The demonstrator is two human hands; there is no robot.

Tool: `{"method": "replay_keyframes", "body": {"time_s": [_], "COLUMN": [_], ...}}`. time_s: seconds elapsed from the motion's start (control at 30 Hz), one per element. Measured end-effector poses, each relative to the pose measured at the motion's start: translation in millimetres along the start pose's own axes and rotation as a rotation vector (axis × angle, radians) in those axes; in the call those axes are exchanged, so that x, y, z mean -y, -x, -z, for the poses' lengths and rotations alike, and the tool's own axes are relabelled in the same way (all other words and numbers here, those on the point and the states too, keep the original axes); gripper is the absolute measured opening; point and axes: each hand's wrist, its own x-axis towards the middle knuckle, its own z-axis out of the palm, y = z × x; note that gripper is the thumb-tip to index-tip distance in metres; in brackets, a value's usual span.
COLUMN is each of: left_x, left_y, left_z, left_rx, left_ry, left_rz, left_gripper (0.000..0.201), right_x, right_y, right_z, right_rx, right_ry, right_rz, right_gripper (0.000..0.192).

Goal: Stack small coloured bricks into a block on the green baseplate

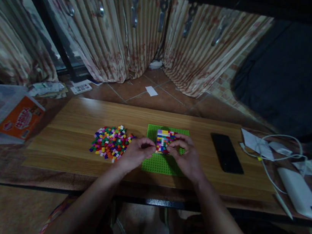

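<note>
Left hand [137, 152] at eight o'clock, right hand [187, 156] at three, flank the brick block [162, 140]—likely for steadiness; their grip I can't tell.

Multicoloured bricks [162, 140] on green baseplate [162, 167]

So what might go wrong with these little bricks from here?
The left hand is close beside the loose brick pile, so a sideways bump could scatter pieces. Fingers of the right hand are at the multicolored brick block over the green baseplate; uneven pressure might loosen bricks.
</note>
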Motion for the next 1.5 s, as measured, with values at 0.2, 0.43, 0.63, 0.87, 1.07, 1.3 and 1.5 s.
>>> {"method": "replay_keyframes", "body": {"time_s": [0.2, 0.43, 0.63, 0.87, 1.07, 1.3, 1.5], "left_x": [-0.1, -0.5, 1.2, -4.9, -10.2, -7.4, -5.8], "left_y": [1.3, 3.9, 3.9, 6.2, 9.0, 9.8, 9.6], "left_z": [-0.2, 0.5, 0.3, 0.8, -4.6, -7.5, -9.5], "left_rx": [0.004, 0.01, 0.026, 0.025, 0.041, 0.193, 0.213], "left_ry": [-0.039, -0.036, -0.06, 0.027, 0.142, 0.273, 0.299], "left_rz": [-0.011, -0.015, -0.012, -0.02, 0.014, -0.02, -0.044], "left_gripper": [0.015, 0.014, 0.016, 0.016, 0.022, 0.026, 0.03], "right_x": [2.2, 2.8, -0.5, 5.2, 26.9, 36.6, 36.7], "right_y": [0.5, -0.5, -1.4, -0.7, 12.1, 17.5, 16.5], "right_z": [-6.0, -8.5, -12.2, -3.0, 2.3, 0.6, 2.2], "right_rx": [-0.051, -0.076, -0.084, -0.105, -0.02, 0.066, 0.078], "right_ry": [0.031, -0.008, -0.042, -0.106, -0.074, -0.077, -0.082], "right_rz": [-0.02, -0.047, -0.083, -0.033, 0.134, 0.17, 0.159], "right_gripper": [0.012, 0.012, 0.008, 0.01, 0.014, 0.012, 0.012]}}
